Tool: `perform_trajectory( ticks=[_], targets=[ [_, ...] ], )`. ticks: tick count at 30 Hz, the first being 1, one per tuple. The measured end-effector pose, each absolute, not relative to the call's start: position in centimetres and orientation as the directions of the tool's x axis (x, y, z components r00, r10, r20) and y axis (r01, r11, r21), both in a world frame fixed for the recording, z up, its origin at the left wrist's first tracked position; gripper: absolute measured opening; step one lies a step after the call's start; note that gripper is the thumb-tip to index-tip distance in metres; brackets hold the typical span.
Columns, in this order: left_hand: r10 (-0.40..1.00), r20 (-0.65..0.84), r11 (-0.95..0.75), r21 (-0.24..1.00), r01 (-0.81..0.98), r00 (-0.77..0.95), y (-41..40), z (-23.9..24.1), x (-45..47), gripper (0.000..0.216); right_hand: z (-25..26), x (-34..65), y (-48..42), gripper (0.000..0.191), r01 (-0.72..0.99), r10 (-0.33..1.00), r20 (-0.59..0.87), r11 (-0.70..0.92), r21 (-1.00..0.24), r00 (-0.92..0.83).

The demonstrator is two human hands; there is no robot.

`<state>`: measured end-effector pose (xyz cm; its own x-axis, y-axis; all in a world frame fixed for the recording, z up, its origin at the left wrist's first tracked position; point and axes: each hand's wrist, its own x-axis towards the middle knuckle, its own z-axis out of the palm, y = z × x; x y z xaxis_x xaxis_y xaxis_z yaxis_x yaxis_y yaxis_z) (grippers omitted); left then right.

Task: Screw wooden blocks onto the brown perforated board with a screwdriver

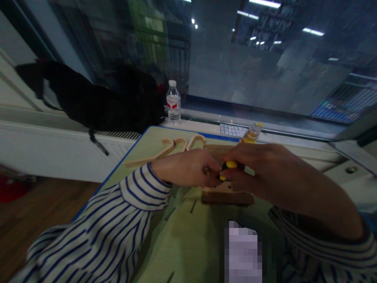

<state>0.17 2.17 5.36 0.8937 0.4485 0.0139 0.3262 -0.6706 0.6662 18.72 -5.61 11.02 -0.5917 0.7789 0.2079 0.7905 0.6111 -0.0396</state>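
Note:
My right hand (257, 167) is closed around a yellow-and-black handle (231, 164), which looks like a screwdriver's. Close against it, my left hand (191, 168) has its fingers curled in a pinch near the handle's front end; what sits between those fingers is hidden. Below both hands lies a brown wooden piece (226, 197) with small holes. Behind them is a flat wooden board (216, 148), partly covered by my hands. Curved pale wooden pieces (194, 141) rest beyond my left wrist. A dark screw or nail (193, 206) lies on the table just left of the wooden piece.
The pale green table (182, 243) has a blue edge. A pixelated, light-coloured object (244, 251) lies at the front. On the sill stand a water bottle (173, 104) and a black bag (112, 104). A second clear bottle (251, 133) tilts at the table's back.

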Motion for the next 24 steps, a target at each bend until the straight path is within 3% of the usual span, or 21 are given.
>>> perform_trajectory(
  ticks=[3, 10, 20, 24],
  targets=[
    [0.417, 0.006, -0.685, 0.66, 0.31, 0.909, 2.16, 5.48, 0.28, 0.016, 11.06, 18.61, -5.56, 0.024, 0.804, 0.784, 0.224, 0.595, -0.002, -0.579],
    [0.498, 0.011, -0.671, 0.638, 0.377, 0.867, 1.99, 6.02, 0.32, 0.017, 10.74, 18.82, -5.39, 0.021, 0.825, 0.802, 0.223, 0.564, 0.019, -0.554],
    [0.451, 0.044, -0.694, 0.646, 0.319, 0.892, 2.41, 5.24, 0.14, 0.018, 11.39, 19.13, -5.9, 0.024, 0.723, 0.735, 0.19, 0.676, -0.143, -0.65],
    [0.385, 0.049, -0.703, 0.663, 0.258, 0.922, 2.28, 5.38, 0.27, 0.017, 11.28, 18.99, -5.76, 0.013, 0.75, 0.752, 0.183, 0.655, -0.098, -0.633]
  ],
)
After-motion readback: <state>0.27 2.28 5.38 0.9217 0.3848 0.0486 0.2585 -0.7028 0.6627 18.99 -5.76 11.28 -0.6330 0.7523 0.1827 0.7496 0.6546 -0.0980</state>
